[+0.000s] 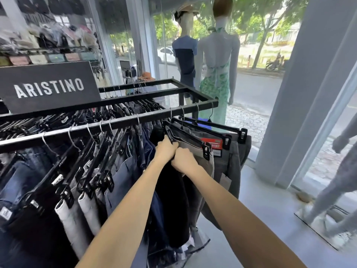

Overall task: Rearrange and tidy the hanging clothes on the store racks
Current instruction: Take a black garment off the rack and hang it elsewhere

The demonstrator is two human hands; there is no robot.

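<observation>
Standing by the black rack (pixel 108 124), I take it as my landmark: its front rail runs from the lower left up to the right corner, nearest the shop window (pixel 260 55). Along most of that rail, trousers and jeans (pixel 81 206) hang packed on clip hangers, tight but uneven, some tilted against their neighbours. I'd judge this stretch still wants evening out. Behind the rack's left part stands a dark ARISTINO sign (pixel 48 88); beyond its far corner, two mannequins (pixel 216 60) face the glass.

At the rack's right end, a few grey trousers (pixel 228 163) hang more loosely, angled outward past the corner. A black pair (pixel 172 200) hangs just left of them, and the work is happening there. The left hand (pixel 165 149) is curled round the near clip end of a black hanger (pixel 185 135) carrying a beige-grey pair. The right hand (pixel 184 160) touches the left, fingers closed on fabric at the waistband just below. Whether it pinches the beige-grey cloth or the black pair I cannot tell. So the tidying looks partly done at best.

Open floor (pixel 260 200) lies right of the rack's corner, giving free room to swing a hanger outward. A grey mannequin leg (pixel 328 190) stands further right, well apart. Leftward there's hardly a gap.
</observation>
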